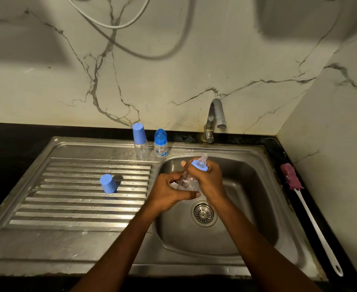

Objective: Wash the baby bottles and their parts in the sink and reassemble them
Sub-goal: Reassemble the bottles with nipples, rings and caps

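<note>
Over the sink basin [247,197] I hold a clear baby bottle [189,182] with a blue collar and clear teat [200,164] on top. My right hand [207,178] grips the collar and neck. My left hand [171,190] curls round the bottle's lower body. Two more bottles stand on the sink's back rim: one [140,141] with a plain blue cap, one [160,143] with a see-through blue dome cap and a printed label. A loose blue cap [108,183] sits upside down on the ribbed drainboard [78,205].
The tap [214,119] stands behind the basin with no water visibly running. A bottle brush [308,209] with a pink head and long white handle lies on the black counter to the right. The drain strainer [203,213] sits below my hands. A marble wall rises behind.
</note>
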